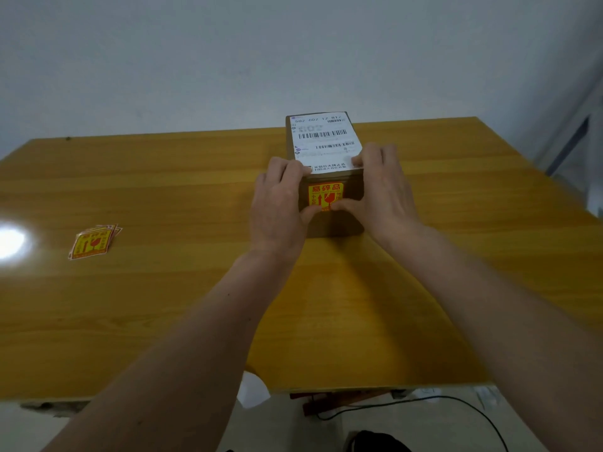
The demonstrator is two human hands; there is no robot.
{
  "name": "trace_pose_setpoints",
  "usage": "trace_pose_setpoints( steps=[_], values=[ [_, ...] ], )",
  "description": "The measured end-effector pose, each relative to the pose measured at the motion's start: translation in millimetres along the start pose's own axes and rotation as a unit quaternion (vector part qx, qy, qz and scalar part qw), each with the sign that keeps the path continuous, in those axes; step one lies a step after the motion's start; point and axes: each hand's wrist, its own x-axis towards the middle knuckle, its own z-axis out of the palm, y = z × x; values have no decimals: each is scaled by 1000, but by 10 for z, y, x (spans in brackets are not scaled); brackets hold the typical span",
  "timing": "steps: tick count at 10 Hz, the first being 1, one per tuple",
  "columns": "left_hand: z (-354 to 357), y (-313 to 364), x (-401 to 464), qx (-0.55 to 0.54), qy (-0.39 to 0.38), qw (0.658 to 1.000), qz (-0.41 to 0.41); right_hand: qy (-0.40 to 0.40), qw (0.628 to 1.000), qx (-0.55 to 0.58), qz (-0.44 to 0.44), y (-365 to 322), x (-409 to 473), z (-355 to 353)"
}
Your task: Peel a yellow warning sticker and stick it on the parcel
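Note:
A brown cardboard parcel (pixel 350 187) stands near the middle of the table, with a white shipping label (pixel 324 140) on its top. A yellow warning sticker (pixel 324 194) with red print lies on the parcel's near face. My left hand (pixel 277 203) grips the parcel's left side, fingers over the top edge and thumb on the sticker's lower left. My right hand (pixel 381 194) holds the right side, fingers on the top and thumb on the sticker's lower edge. A small stack of yellow warning stickers (pixel 93 243) lies on the table to the left.
The wooden table (pixel 163 305) runs to a near edge at the bottom and a grey wall behind. A bright light glare (pixel 9 243) sits at the far left. Below the edge are a white paper scrap (pixel 253 391) and a black cable (pixel 456 401) on the floor.

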Motion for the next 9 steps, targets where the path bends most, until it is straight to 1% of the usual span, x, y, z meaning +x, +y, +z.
trace_pose_setpoints(
  steps=[1, 2, 3, 4, 5, 6, 7, 8, 9],
  values=[
    [-9, 0, 62, -12, 2, 1000, -15, -14, 998, 55, 7, 59, 22, -80],
    [-11, -10, 75, -37, 23, 999, -16, -5, 996, 83, 13, 87, 18, -78],
    [-15, -18, 56, -58, 29, 998, -18, 4, 995, 103, 12, 88, -22, -36],
    [-23, -32, 38, -36, -1, 999, -9, -17, 997, 81, 5, 86, -51, -32],
    [-55, 29, 15, 11, -30, 999, -11, -34, 999, 41, 7, 24, -52, -57],
    [-142, 106, 40, 45, -64, 997, -17, -86, 994, -65, 1, -72, -22, -150],
    [-311, 134, 61, 61, -167, 983, -41, -174, 958, -226, 13, -183, -29, -324],
    [-575, 188, -5, 154, -245, 955, -72, -190, 940, -283, 21, -309, -96, -589],
    [-839, 275, -103, 221, -298, 925, -80, -242, 926, -290, 13, -453, -231, -884]
  ],
)
